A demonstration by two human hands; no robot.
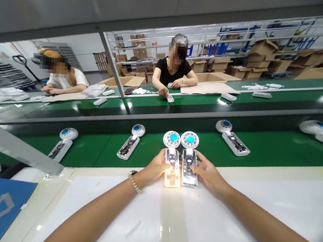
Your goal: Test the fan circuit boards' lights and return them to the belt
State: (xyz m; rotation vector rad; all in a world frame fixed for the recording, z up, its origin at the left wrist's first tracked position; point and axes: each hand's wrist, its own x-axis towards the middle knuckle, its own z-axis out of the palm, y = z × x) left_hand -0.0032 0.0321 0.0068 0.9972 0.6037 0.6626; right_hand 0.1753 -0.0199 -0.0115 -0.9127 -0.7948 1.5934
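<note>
Two small devices with round white fan heads and blue centres are held upright side by side, just above the near edge of the green belt. My left hand (157, 168) grips the left device (172, 176), whose clear body glows warm yellow over its circuit board. Around the right device (190, 171) my right hand (209, 176) is closed, its thumb on the front; this body is not glowing yellow. The two fan heads nearly touch. A watch (135, 181) is on my left wrist.
Similar devices lie on the green belt (100, 144): one centre-left (128, 147), one at far left (61, 148), one at right (236, 143). A slanted metal post (22, 140) stands left, above a blue bin (4, 205). Two people work across the line.
</note>
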